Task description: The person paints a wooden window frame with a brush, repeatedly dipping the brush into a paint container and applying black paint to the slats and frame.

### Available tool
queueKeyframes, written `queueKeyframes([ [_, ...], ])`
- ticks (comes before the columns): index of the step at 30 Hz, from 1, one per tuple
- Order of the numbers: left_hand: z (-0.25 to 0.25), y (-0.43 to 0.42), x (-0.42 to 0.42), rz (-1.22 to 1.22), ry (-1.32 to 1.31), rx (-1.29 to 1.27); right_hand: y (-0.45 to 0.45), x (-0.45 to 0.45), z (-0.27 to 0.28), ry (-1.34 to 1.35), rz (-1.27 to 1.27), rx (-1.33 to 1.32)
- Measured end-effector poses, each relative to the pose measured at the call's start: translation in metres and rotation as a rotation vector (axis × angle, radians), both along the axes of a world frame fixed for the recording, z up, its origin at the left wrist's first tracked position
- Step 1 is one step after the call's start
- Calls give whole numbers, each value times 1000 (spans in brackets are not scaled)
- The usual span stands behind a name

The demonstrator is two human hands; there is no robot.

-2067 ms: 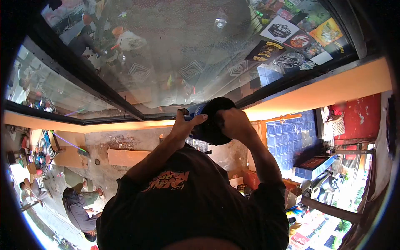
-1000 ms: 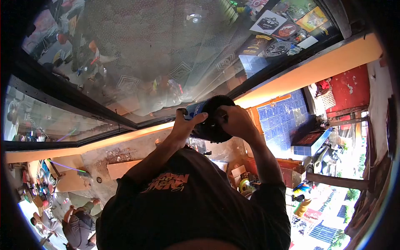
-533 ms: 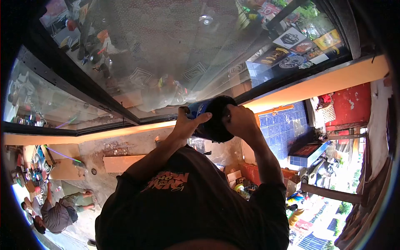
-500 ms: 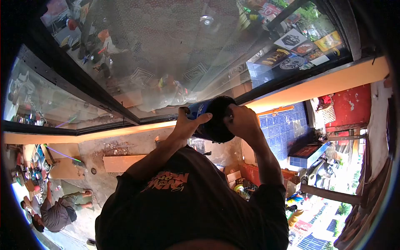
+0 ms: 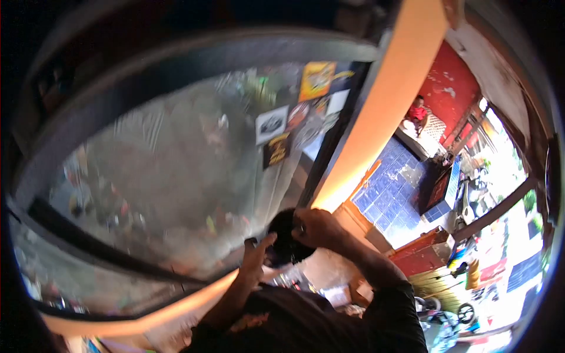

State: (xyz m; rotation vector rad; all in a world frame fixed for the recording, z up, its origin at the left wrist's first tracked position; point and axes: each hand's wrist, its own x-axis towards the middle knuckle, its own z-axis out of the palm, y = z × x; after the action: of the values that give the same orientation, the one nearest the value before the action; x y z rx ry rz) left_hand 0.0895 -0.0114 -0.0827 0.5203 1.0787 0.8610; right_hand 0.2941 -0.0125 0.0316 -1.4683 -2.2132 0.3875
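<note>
A dark, round can [image 5: 285, 242] with a black mouth is in front of my chest, below the window. My left hand [image 5: 254, 260] grips its near left side, with the thumb along the wall. My right hand [image 5: 321, 228] has its fingers curled at the mouth on the right side. What those fingers hold, if anything, is lost in shadow and blur. The blue label seen earlier on the can hardly shows now.
A dark-framed window [image 5: 170, 170] with stickers [image 5: 272, 125] fills the upper left. Along it runs an orange ledge [image 5: 353, 138]. Blue tiles [image 5: 385, 188] lie to the right, and a person in red [image 5: 417, 112] sits beyond. Below stands a red cabinet [image 5: 421, 253].
My view has swung to the right and tilted, and the window edge now slants steeply. The can sits lower in view, with both hands still at it. The person in red has come into sight.
</note>
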Motion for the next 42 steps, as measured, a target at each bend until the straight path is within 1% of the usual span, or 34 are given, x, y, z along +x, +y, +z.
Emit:
queueKeyframes([
  [1,8,4,4,-27,40,-11,-4,7,4,-48,-54,37],
  [2,19,9,7,-101,198,20,-3,13,11,-97,-104,72],
  [4,16,16,28,19,48,141,-8,30,36,-70,-181,123],
  [6,58,20,43,-36,68,164,-15,41,57,-9,-210,160],
  [7,62,30,45,-124,25,128,-17,45,67,36,-203,185],
  [8,74,35,51,-149,-38,150,-17,51,74,83,-195,209],
  [10,100,38,67,-200,-154,186,-11,75,71,-9,-196,226],
  [11,110,40,72,-195,-115,147,-6,85,71,-52,-195,237],
  [14,150,40,89,-205,-77,254,-17,94,106,206,-304,236],
  [15,158,42,93,-249,-51,246,-16,97,109,187,-272,295],
  [18,157,57,106,-295,-62,316,-5,104,111,-90,-328,320],
  [19,161,61,106,-315,16,291,1,110,111,-180,-357,360],
  [20,165,63,104,-314,34,287,1,115,125,-244,-380,310],
  [22,171,65,104,-308,50,268,-6,123,143,-2,-343,366],
  [23,172,66,107,-324,24,278,-5,122,146,58,-326,414],
  [26,177,63,109,-338,-41,288,6,128,127,81,-251,411],
  [28,186,57,113,-312,-85,287,10,131,135,715,-338,23],
  [29,187,58,114,-321,-70,277,15,134,133,835,-333,85],
  [31,186,59,113,-339,-32,245,18,141,130,868,-357,19],
  [32,185,62,112,-361,-56,226,20,143,131,884,-370,-10],
  [34,181,67,112,-408,-110,188,16,145,139,1086,-236,13],
  [36,176,72,115,-395,-111,182,15,149,143,1254,-60,21],
  [37,175,73,116,-388,-113,179,15,150,142,1278,-29,43],
  [40,182,72,119,-374,-136,119,12,146,156,1401,-167,-17],
  [42,198,65,122,-355,-169,129,19,152,159,1451,-195,-92],
])
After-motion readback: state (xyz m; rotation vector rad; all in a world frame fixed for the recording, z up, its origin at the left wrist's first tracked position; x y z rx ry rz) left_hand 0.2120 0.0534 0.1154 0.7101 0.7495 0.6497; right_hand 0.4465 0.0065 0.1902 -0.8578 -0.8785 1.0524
